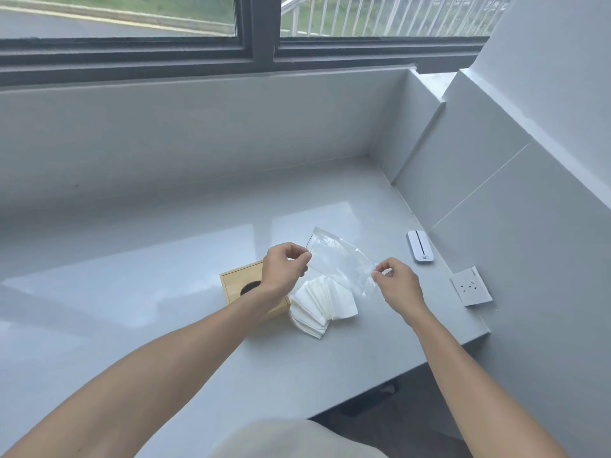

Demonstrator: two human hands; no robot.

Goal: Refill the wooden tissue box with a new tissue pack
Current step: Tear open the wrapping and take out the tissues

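One glossy grey counter (165, 292) filled most of the view, w/ a raised ledge behind it under the window and a tiled wall on the right; its front edge ran diagonally near the person's right forearm. Lots of bare room to the left and front, less on the right.

One wooden tissue box (236, 284) sat mid-counter, round hole facing up, partly hidden by the left wrist. One fanned stack of white tissues (322, 304) lay on the counter touching the box's right side (out of its wrapper, not in the box).

One clear plastic bag (337, 259) was held up above the tissues, stretched btwn both hands. Left hand (286, 267) pinched its top-left corner w/ thumb and fingertips; right hand (398, 284) pinched the lower-right edge the same way.

One white wall socket (471, 286) sat on the right wall just above the counter edge. One small white device (420, 246) w/ a dark slot lay near the wall, well apart from the hands.
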